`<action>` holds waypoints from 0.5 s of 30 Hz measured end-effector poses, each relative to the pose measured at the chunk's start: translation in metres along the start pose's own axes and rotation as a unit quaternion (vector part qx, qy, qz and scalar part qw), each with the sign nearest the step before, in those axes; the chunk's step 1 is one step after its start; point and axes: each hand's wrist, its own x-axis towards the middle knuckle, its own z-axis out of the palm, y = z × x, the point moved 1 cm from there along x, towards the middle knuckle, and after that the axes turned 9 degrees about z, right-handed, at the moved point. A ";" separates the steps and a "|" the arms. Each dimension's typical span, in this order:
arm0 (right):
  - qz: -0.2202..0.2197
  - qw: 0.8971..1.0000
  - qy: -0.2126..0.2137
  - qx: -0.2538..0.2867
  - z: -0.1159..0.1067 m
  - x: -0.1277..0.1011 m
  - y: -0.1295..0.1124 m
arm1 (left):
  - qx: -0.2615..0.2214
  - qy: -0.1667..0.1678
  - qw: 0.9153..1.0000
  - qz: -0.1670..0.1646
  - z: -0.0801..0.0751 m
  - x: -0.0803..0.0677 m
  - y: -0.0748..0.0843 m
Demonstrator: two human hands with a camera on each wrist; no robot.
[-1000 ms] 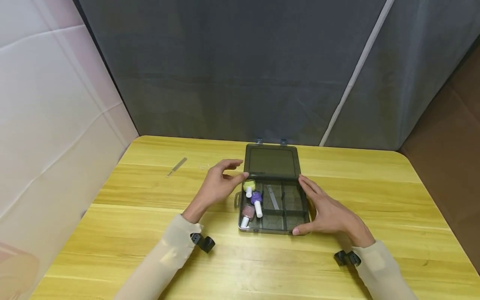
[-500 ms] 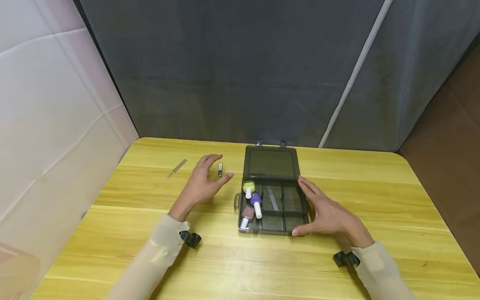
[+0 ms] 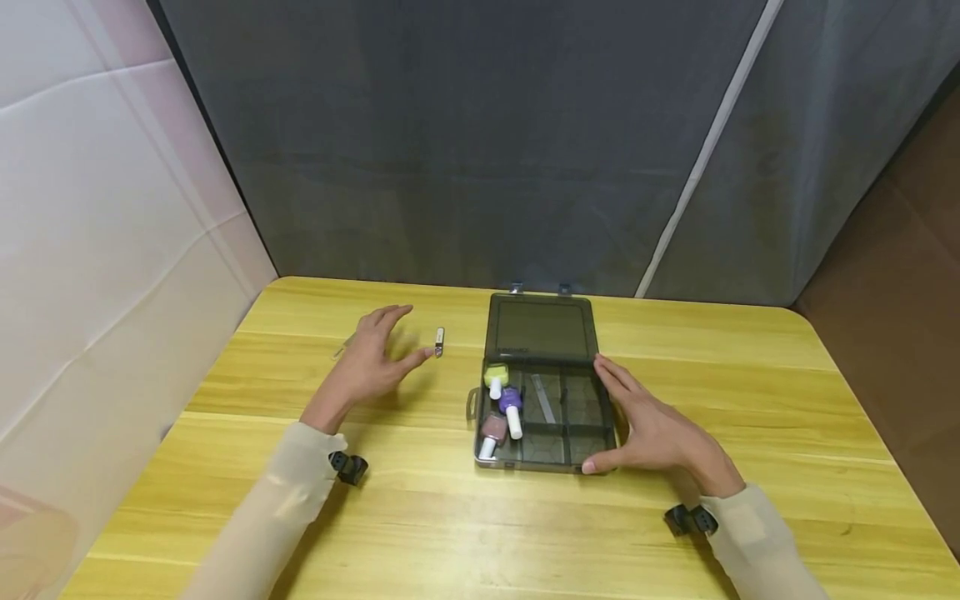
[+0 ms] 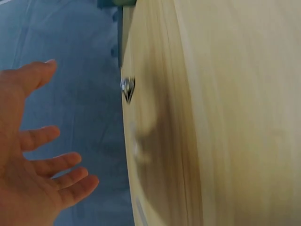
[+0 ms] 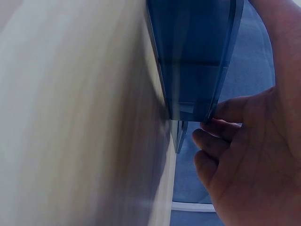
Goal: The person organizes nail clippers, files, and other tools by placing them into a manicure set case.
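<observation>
My left hand hovers over the table left of the box, fingers spread and holding nothing. Just beyond its thumb lies a small nail clipper, also visible in the left wrist view as a shiny metal piece. A slim nail file is mostly hidden behind that hand. My right hand holds the right side of a smoky clear divided box, thumb at the front corner and fingers at the hinge end. In its left compartments sit yellow, purple and mauve nail polish bottles.
The box's lid lies folded back toward the rear curtain. A thin grey strip rests in a middle compartment. A faint clear item lies on the wooden table near the left hand.
My left hand has moved left, away from the box, uncovering the nail clipper and covering most of the nail file. The right hand keeps its hold on the box.
</observation>
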 end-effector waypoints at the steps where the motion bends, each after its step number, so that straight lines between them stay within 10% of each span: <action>1: 0.001 1.000 0.000 -0.001 0.000 0.000 0.000 | 0.004 -0.003 1.000 0.002 -0.002 0.000 -0.003; 15: 0.000 1.000 -0.003 0.002 0.000 0.000 -0.001 | 0.035 -0.028 0.999 -0.009 -0.027 -0.010 -0.043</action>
